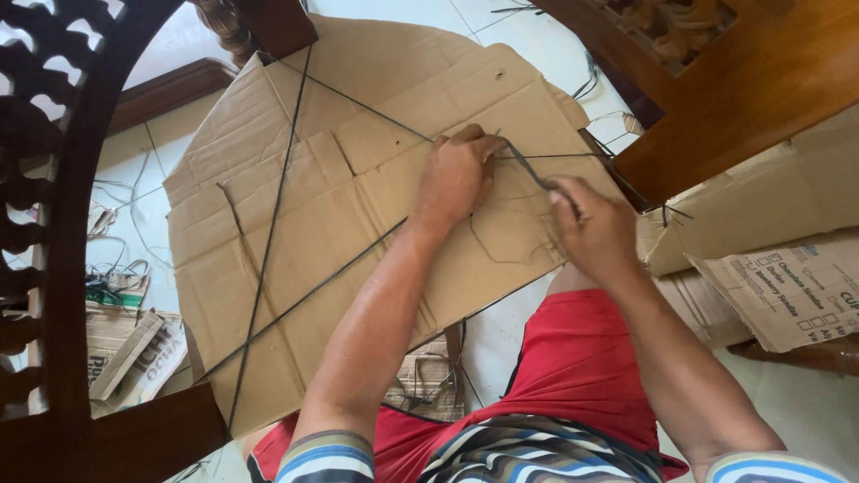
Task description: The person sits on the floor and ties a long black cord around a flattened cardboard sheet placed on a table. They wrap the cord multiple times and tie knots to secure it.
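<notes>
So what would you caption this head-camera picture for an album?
Two bare hands, left hand and right hand, work thin dark rods over a flattened cardboard sheet on a tiled floor.

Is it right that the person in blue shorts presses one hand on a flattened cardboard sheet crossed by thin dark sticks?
Not quite: the shorts are red, not blue, as the head view shows. The rest holds: the left hand presses on the flattened cardboard sheet, which is crossed by thin dark sticks.

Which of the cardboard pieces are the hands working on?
The big flattened cardboard sheet in the middle, crossed by thin dark sticks. The left hand presses on it, the right hand pinches a stick end. The printed box lies untouched at the right.
</notes>
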